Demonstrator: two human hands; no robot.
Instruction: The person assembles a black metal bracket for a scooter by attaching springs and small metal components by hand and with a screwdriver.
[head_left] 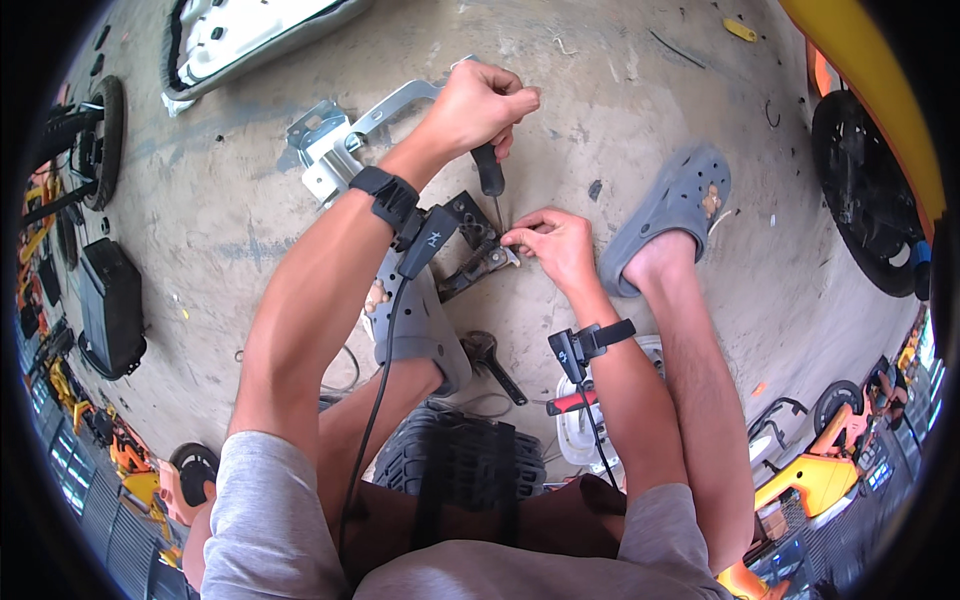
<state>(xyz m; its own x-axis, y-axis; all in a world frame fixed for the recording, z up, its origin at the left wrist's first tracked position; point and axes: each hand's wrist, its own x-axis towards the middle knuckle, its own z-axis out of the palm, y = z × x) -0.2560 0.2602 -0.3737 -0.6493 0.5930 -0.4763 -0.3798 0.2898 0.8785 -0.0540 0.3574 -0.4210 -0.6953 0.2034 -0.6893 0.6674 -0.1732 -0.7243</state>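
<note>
Left hand at upper centre, fist wrapped round a screwdriver (shaft pointing down). Right hand pinches, seemingly a small fastener, at the black bracket, frame centre.

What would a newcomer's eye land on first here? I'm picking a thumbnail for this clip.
At the centre, the left hand grips a black-handled screwdriver pointing down at a small dark metal part on the concrete floor, which the right hand steadies. Grey clogs frame the work, with a silver bracket upper left.
</note>
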